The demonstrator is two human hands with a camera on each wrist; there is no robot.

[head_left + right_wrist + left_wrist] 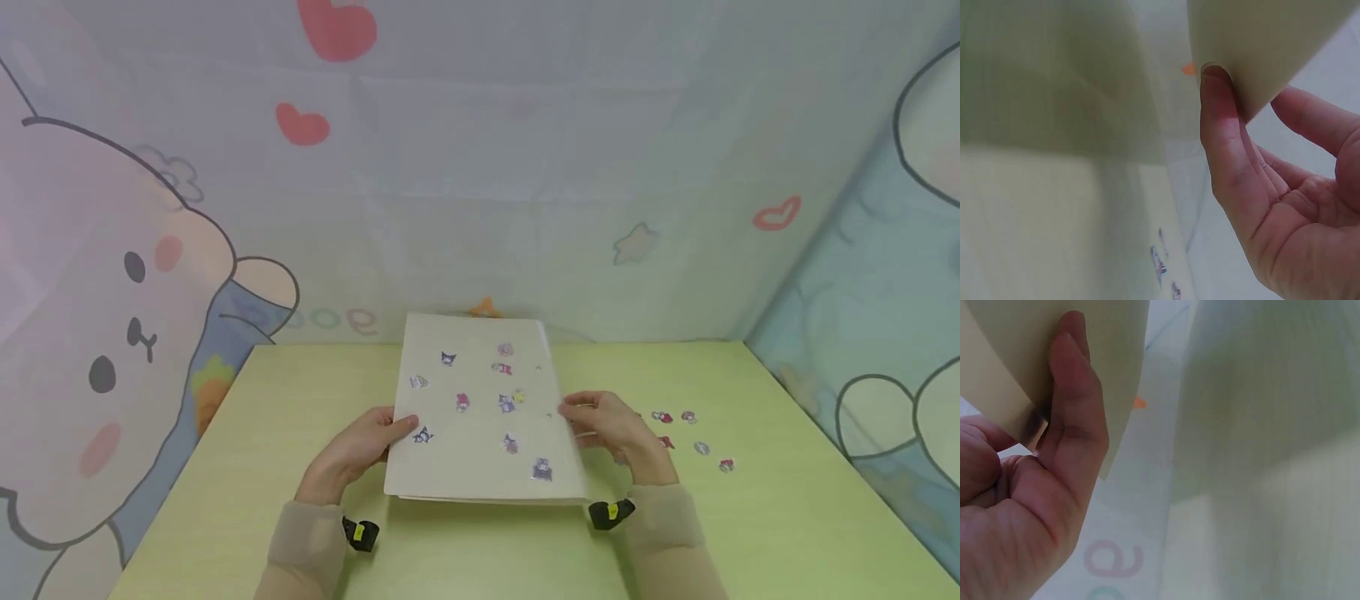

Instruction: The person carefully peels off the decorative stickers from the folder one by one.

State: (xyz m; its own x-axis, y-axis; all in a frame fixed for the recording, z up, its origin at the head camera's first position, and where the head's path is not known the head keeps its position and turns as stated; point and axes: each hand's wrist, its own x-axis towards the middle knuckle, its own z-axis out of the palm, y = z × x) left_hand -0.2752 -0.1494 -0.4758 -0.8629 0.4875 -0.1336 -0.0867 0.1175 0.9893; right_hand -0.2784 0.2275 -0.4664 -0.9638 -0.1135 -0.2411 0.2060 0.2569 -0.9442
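Both our hands, left hand and right hand, pinch the side edges of the sticker sheet held just above the counter; several stickers sit on it, while loose stickers remain at right.

A pale, cream-white sheet, roughly letter-shaped and slightly curved, is held just above the yellow-green table, its long side running away from the person and its far end tipped up a little. About ten small cartoon stickers in purple, pink and dark blue are scattered over its upper face. The left hand grips its left edge with the thumb on top, and the right hand pinches its right edge likewise.
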